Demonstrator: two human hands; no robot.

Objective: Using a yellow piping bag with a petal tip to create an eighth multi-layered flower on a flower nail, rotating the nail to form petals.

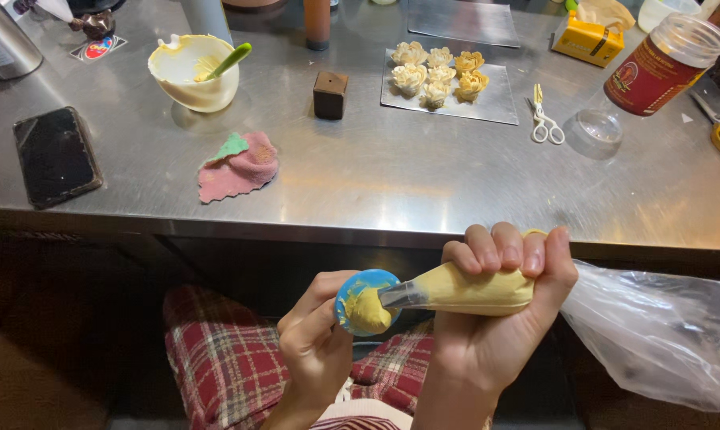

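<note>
My right hand (499, 310) grips a clear piping bag (471, 288) filled with pale yellow cream, its metal tip pointing left. The tip touches a mound of yellow cream on a small round blue flower nail (361, 301), which my left hand (316, 342) holds by its underside below the table edge. The empty tail of the bag (662, 334) trails off to the right. Both hands are over my lap in red plaid trousers.
On the steel table (360, 175): a tray of several piped cream flowers (439, 76), a white bowl with a green spatula (197, 70), a pink cloth (240, 167), a dark phone (56, 155), a brown block (329, 94), small white scissors (544, 119), a red-labelled jar (666, 64), a yellow carton (587, 36).
</note>
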